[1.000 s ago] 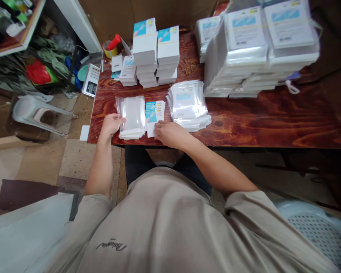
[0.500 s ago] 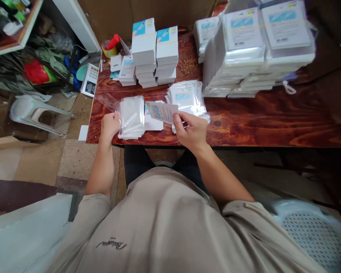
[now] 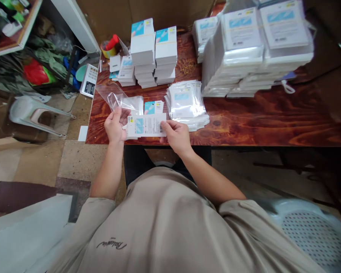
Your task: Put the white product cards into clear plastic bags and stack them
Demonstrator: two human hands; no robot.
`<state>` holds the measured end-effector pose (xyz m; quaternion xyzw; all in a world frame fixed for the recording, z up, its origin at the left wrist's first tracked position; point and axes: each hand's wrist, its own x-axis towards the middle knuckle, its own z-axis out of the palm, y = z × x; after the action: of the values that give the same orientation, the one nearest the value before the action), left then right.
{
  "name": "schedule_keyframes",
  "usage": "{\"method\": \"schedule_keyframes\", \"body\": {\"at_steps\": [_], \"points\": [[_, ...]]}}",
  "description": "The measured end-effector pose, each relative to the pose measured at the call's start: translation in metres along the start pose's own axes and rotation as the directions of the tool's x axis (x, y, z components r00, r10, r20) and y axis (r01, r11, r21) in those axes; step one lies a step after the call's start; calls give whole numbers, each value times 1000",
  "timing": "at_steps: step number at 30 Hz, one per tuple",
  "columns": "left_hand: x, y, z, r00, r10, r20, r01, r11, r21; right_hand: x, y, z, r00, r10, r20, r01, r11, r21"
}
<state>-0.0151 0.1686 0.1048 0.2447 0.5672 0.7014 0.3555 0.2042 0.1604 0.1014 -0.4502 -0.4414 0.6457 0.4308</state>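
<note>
My right hand (image 3: pixel 176 135) pinches the right end of a printed card (image 3: pixel 152 126), held level above the table's front edge. My left hand (image 3: pixel 116 125) is closed on a clear plastic bag (image 3: pixel 110 96), which sticks out beyond the fingers to the upper left. The card's left end is close to the left fingers; whether it touches the bag's mouth I cannot tell. Partly hidden behind the hands lies a pile of clear bags (image 3: pixel 136 103). Beside it is a card with a blue picture (image 3: pixel 154 107). Bagged cards (image 3: pixel 183 100) form a pile to the right.
Tall stacks of cards (image 3: pixel 143 49) stand at the back. Large stacks of bagged cards (image 3: pixel 241 57) fill the back right of the wooden table (image 3: pixel 272 121). Rubber bands (image 3: pixel 189 66) lie between. A yellow tape roll (image 3: pixel 109 50) and a scale (image 3: pixel 89 81) are at left.
My right hand has brought the card left and down, turning it level. My left hand has shifted slightly right with the bag, so both hands are now closer together.
</note>
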Motion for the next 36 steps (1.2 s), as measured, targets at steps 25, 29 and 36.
{"method": "schedule_keyframes", "body": {"at_steps": [25, 29, 36], "points": [[-47, 8, 14, 996, -33, 87, 32, 999, 10, -11, 11, -9, 986, -35, 164, 45, 997, -64], [-46, 12, 11, 995, -40, 92, 40, 999, 8, -7, -8, -17, 966, -33, 255, 74, 986, -151], [-74, -5, 24, 975, -106, 194, 104, 994, 23, -7, -9, 9, 980, -116, 163, 144, 975, -169]]}}
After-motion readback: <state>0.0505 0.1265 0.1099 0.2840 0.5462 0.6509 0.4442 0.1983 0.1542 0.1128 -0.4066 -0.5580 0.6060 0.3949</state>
